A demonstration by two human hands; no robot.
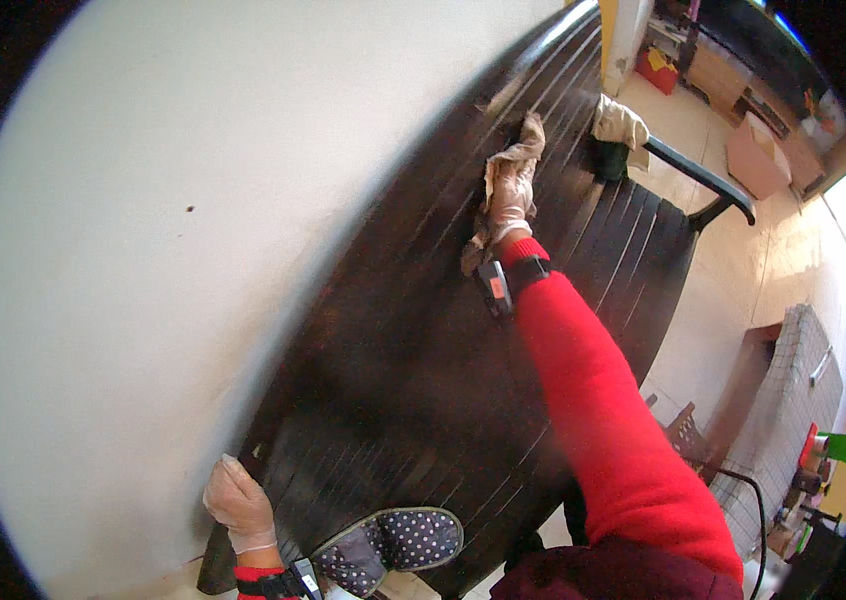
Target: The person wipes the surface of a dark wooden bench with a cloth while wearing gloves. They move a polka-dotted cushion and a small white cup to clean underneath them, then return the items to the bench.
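My right hand [511,196], in a thin clear glove, holds a crumpled beige cloth [519,154] against the slatted backrest of a dark brown bench [423,315]. Part of the cloth hangs below the wrist. At the lower left, my left hand [239,499], also gloved, is curled over the top edge of the backrest beside the wall; its fingertips are hidden. To the right of it, a polka-dot padded fabric item [423,536] lies on the bench. Both wrists carry strapped-on devices over red sleeves.
A pale wall [130,262] runs behind the bench. Another cloth [620,124] drapes over the far armrest [700,169], above a dark green container [609,159]. A pink box [757,154] stands on the tiled floor. At right is a table with a checked cover [775,435].
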